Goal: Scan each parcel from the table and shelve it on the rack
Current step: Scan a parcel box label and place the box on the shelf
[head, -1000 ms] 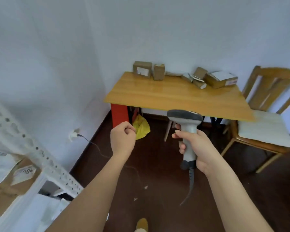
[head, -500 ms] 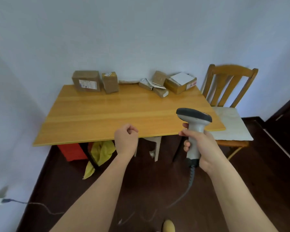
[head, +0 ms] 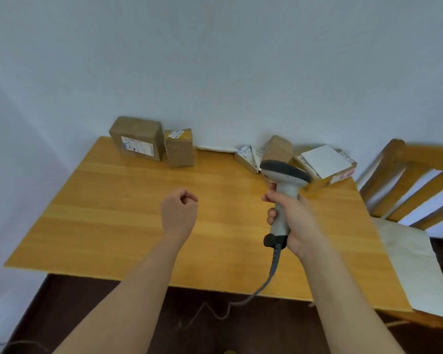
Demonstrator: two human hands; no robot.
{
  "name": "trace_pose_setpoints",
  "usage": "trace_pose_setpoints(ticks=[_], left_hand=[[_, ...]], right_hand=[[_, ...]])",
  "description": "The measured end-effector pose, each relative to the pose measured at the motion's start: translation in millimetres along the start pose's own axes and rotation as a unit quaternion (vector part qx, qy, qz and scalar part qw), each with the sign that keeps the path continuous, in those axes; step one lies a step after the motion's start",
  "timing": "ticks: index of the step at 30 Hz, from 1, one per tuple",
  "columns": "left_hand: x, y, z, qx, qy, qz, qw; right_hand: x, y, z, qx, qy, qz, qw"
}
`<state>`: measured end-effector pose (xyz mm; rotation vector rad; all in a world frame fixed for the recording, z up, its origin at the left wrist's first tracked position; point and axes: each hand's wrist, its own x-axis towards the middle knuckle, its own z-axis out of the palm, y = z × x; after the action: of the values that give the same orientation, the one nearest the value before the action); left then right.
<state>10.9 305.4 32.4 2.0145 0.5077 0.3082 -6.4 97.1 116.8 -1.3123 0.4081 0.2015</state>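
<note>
Several cardboard parcels line the far edge of the wooden table (head: 118, 221). A large labelled box (head: 136, 139) and a smaller taped box (head: 179, 148) stand at the back left. At the back right lie a small flat parcel (head: 246, 155), a tilted brown box (head: 278, 148) and a flat box with a white top (head: 326, 163). My right hand (head: 296, 221) grips the grey barcode scanner (head: 283, 190) upright over the table, its cable hanging toward the floor. My left hand (head: 180, 210) hovers over the table's middle, curled into a fist and holding nothing. The rack is out of view.
A wooden chair (head: 407, 180) with a white seat cushion (head: 414, 267) stands against the table's right side. White walls close in behind and to the left. Dark floor (head: 87, 315) shows below the table's near edge.
The view has swung from the rack and floor onto the table, which is now much closer. Both hands now hang over the tabletop, still a fist and a grip on the scanner.
</note>
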Motion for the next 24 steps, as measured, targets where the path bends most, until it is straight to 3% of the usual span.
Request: trace_pose_setpoints(ticks=[6,15,20,24], left_hand=[[120.0,-24.0,15.0,0.056,0.023,-0.004,0.998],[270.5,-38.0,66.4,0.109,-0.066,0.003,0.992],[299.2,-57.9,81.0,0.171,-0.119,-0.002,0.978],[276.1,-75.2,79.3,0.165,-0.086,0.044,0.982]], right_hand=[[105.3,-3.1,58.9,-0.036,-0.026,0.026,0.999],[218.6,9.6,124.1,-0.089,-0.04,0.093,0.991],[253.6,24.5,137.5,-0.104,-0.048,0.114,0.987],[265.7,32.4,138.6,-0.115,-0.054,0.133,0.983]])
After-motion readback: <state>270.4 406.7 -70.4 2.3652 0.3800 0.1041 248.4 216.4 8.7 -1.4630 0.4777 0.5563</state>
